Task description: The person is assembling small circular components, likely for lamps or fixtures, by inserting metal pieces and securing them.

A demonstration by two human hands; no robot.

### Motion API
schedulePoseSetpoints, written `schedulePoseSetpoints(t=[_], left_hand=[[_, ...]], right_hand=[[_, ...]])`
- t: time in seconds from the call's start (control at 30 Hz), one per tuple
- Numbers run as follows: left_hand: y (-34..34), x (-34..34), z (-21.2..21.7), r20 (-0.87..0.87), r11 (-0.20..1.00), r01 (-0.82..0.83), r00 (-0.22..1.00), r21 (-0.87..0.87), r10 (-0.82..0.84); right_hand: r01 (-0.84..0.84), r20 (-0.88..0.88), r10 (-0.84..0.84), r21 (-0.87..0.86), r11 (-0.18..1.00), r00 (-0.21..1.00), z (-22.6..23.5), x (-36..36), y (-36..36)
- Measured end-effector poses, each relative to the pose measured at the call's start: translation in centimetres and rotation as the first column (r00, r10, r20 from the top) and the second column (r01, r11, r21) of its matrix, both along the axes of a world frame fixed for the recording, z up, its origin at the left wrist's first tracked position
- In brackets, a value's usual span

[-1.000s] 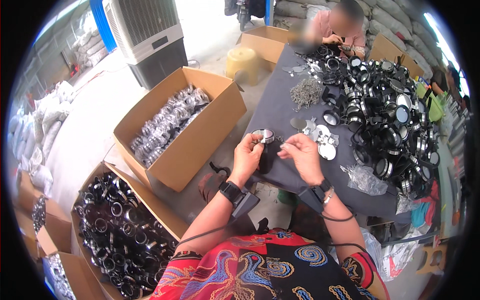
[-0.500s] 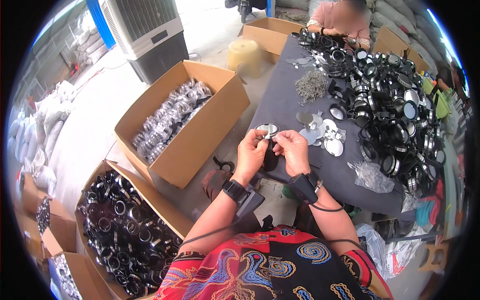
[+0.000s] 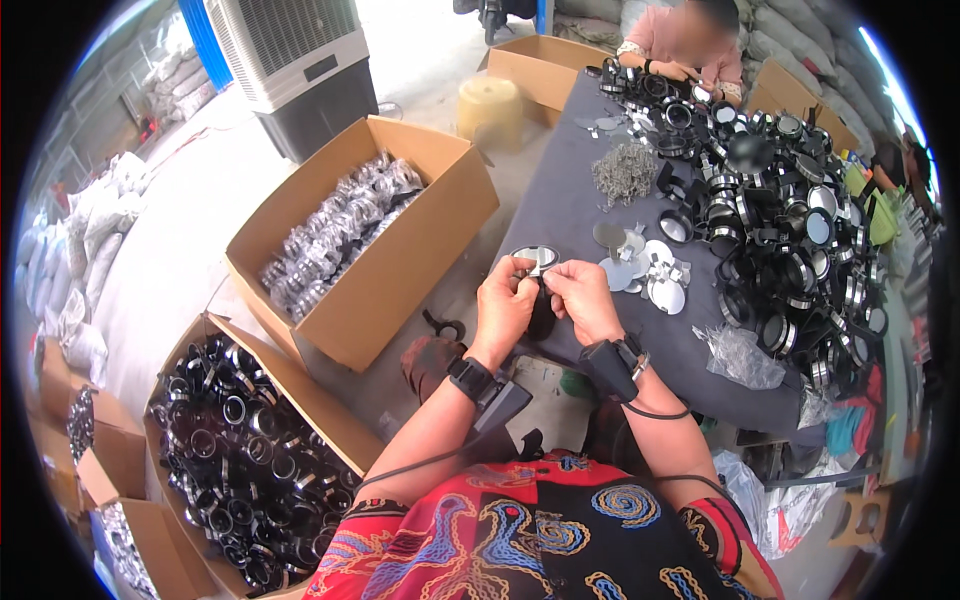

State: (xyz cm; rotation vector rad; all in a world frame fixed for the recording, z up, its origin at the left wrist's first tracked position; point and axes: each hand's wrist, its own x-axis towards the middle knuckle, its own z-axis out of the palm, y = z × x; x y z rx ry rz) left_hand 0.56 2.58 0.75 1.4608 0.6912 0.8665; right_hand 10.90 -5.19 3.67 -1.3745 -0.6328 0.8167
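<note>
A round black part with a silver rim and a shiny, mirror-like face (image 3: 536, 254) is held over the table's near left edge. Its black stem (image 3: 541, 320) hangs down between my hands. My left hand (image 3: 503, 312) is closed on the part's left side, its thumb on a pale tab at the rim. From the other side my right hand (image 3: 588, 303) pinches thumb and forefinger together at the rim; whatever is between those fingertips is too small to make out. To the right of my hands lie loose flat silver discs with tabs (image 3: 662, 275) on the grey cloth-covered table (image 3: 640, 325).
Many similar black ring parts (image 3: 770, 230) are heaped on the table's right, near a chain pile (image 3: 624, 172) and a clear bag of small metal pieces (image 3: 742, 357). Left stand cartons of wrapped parts (image 3: 400, 270) and black parts (image 3: 330, 425). A co-worker (image 3: 665, 45) sits across.
My hands stay almost in place on the part, with only slight finger shifts. Across the table, the co-worker's hands have moved, and a round shiny disc now shows by them.
</note>
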Motion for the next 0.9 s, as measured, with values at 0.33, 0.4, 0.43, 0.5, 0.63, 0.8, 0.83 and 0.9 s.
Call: schedulePoseSetpoints(t=[0.33,0.4,0.43,0.5,0.63,0.8,0.83,0.9], left_hand=[[0.3,-1.2,-3.3,0.159,0.988,0.001,0.987,0.156,-0.026],[-0.2,-0.8,-2.9,0.165,0.989,0.083,0.981,0.124,-0.103],[-0.6,-1.0,-2.2,0.119,0.985,0.11,0.985,0.133,-0.126],[-0.7,-0.8,-1.3,0.107,0.98,0.14,0.982,0.14,-0.155],[0.4,-1.6,-1.1,0.206,0.984,0.177,0.962,0.025,-0.178],[0.3,-0.7,-1.0,0.17,0.988,0.156,0.973,0.019,-0.157],[0.1,-0.7,-0.8,0.211,0.986,0.164,0.964,0.007,-0.162],[0.7,-1.0,-1.2,0.191,0.984,0.179,0.966,-0.016,-0.172]], right_hand=[[-0.002,0.058,0.002,0.006,1.0,0.998,-1.1,-1.8,-0.8],[0.032,0.206,-0.029,-0.011,0.999,0.978,-1.7,-1.0,-1.6],[0.036,0.379,-0.031,-0.007,0.999,0.925,-1.5,-0.5,-2.0],[0.078,0.753,-0.125,0.098,0.992,0.646,-1.4,0.6,-2.1],[-0.074,0.806,-0.079,0.151,0.986,0.587,-0.6,1.5,-0.6],[-0.227,0.681,0.134,0.049,0.973,0.72,-0.1,3.6,-0.4],[-0.265,0.666,0.187,0.017,0.964,0.723,0.1,3.9,-0.4],[-0.292,0.655,0.217,0.006,0.956,0.724,0.2,4.1,0.0]])
